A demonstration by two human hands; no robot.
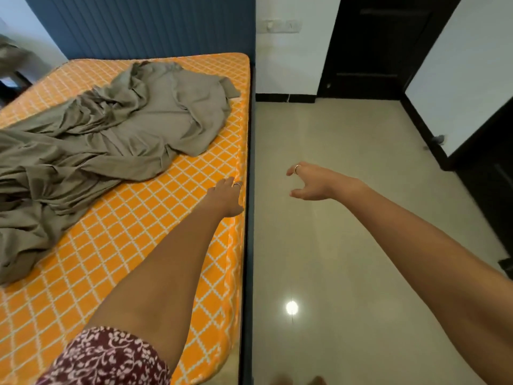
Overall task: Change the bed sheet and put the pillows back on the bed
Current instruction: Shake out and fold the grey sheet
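While both hands hang open, left hand [226, 197] on the mattress [138, 245], right hand [311, 183] free, the grey sheet [111, 129] (soft, light) looks best gathered at its edge.

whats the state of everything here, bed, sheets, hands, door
orange sheet: spread flat over the mattress, reaching its right edge
grey sheet: crumpled in a loose heap on top of the orange sheet
left hand: resting at the bed's right edge, fingers hidden over the side
right hand: over the floor, fingers loosely curled, holding nothing
dark door: appears closed
pillows: none in view
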